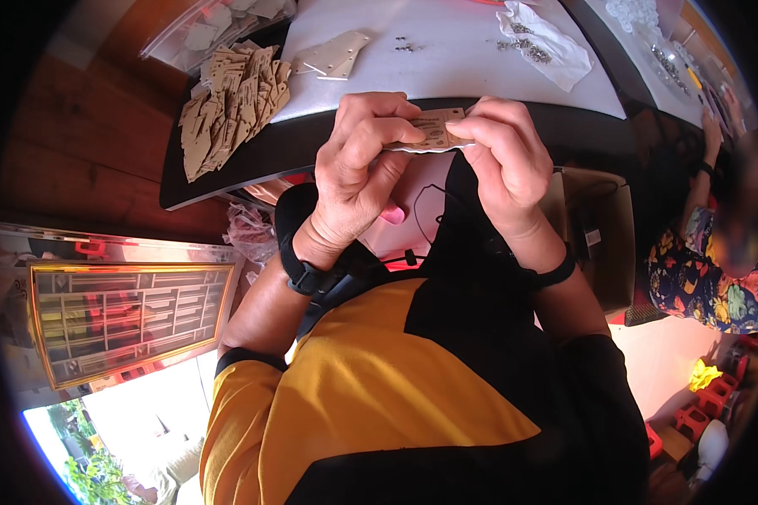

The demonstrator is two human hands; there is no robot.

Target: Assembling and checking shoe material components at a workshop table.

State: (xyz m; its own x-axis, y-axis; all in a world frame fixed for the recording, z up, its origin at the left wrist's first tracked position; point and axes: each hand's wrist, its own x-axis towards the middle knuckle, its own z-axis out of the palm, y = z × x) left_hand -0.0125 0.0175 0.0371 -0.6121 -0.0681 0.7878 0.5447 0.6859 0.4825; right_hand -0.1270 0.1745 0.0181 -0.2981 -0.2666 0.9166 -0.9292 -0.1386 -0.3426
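A small brown printed card (435, 124) is pinched between both hands just over the table's near edge. My left hand (355, 164) grips its left end, thumb below and fingers on top. On the right end, the thumb and fingers of my right hand (509, 160) are closed. A pale edge shows along the card's lower side; I cannot tell whether it is a second layer. Further left, a heap of similar brown cards (232, 105) lies at the table's corner. Beyond my hands are a few pale cards with small holes (338, 57).
Small dark metal bits (406, 47) lie on the pale tabletop (455, 71). More sit on crumpled white paper (556, 50). A clear bag of cards (219, 25) is at the far left. An open cardboard box (606, 240) stands right of my lap. At right sits a person in a flowered top (703, 286).
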